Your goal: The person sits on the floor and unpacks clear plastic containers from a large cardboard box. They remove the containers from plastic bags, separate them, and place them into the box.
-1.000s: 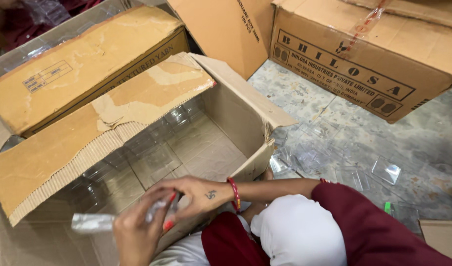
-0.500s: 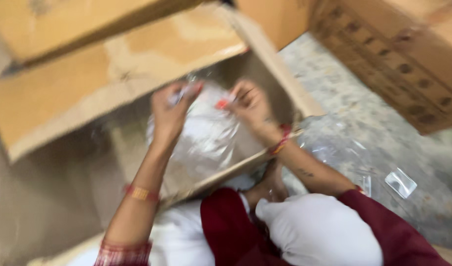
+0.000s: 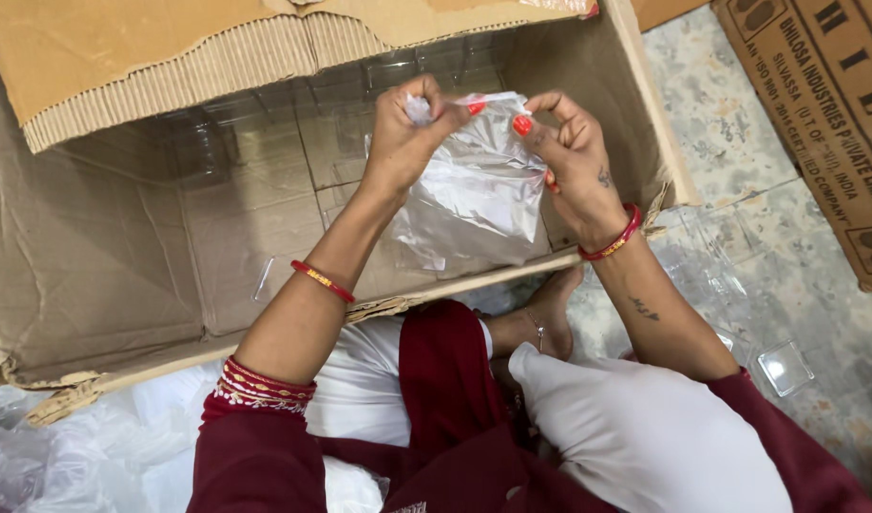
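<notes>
You hold a clear plastic bag (image 3: 474, 195) over the open cardboard box (image 3: 122, 256), your left hand (image 3: 407, 133) and right hand (image 3: 569, 157) both pinched shut on its top edge. The bag is thin, crinkled and glossy, catching white glare across its folds, and it hangs from your fingertips down toward the box's near wall. The left thumb and fingers are closed on the bag's upper left corner; the right thumb and forefinger, nails painted red, clamp the upper right. Red bangles (image 3: 322, 280) circle both wrists.

What the bag contains cannot be made out; reflections and creases blur anything inside. Rows of clear plastic pieces (image 3: 265, 123) line the box floor, but their outlines melt into the cardboard behind them. The box's far flap (image 3: 170, 57) runs off the top of the frame. A second printed carton (image 3: 825, 123) is cut off at the right edge. Loose clear plastic lids (image 3: 783, 366) lie on the stone floor (image 3: 740, 152) beside your knee, and more crumpled plastic (image 3: 65, 446) sits at lower left, partly out of view.
</notes>
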